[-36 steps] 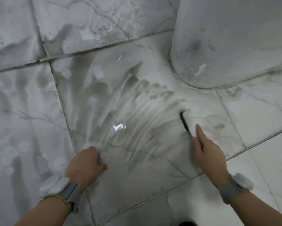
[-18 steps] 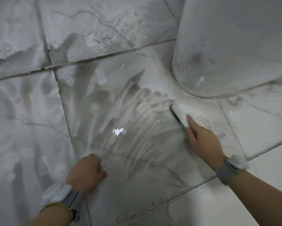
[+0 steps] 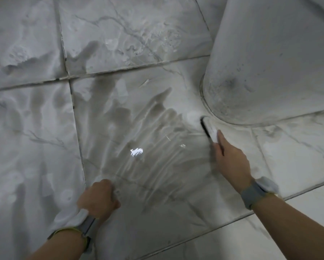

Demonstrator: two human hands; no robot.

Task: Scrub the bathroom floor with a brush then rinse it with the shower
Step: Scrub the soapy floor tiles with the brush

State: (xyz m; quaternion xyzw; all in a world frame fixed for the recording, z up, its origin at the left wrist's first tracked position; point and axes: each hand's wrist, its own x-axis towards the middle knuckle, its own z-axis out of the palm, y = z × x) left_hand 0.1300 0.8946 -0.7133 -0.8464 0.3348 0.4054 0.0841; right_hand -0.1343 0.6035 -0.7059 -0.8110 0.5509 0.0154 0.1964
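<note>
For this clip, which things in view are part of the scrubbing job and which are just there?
In the job:
- brush, gripped by the right hand
- soapy tiled floor
- left hand, curled and braced on the floor

Just there:
- white rounded fixture base
- wristbands on both wrists

Wet grey marbled floor tiles [image 3: 120,34] surround a white rounded pedestal [image 3: 269,62].

Right hand [image 3: 232,160] reaches forward, forefinger extended, gripping; left hand [image 3: 97,200] is fisted knuckles-down, both wrists banded
</note>
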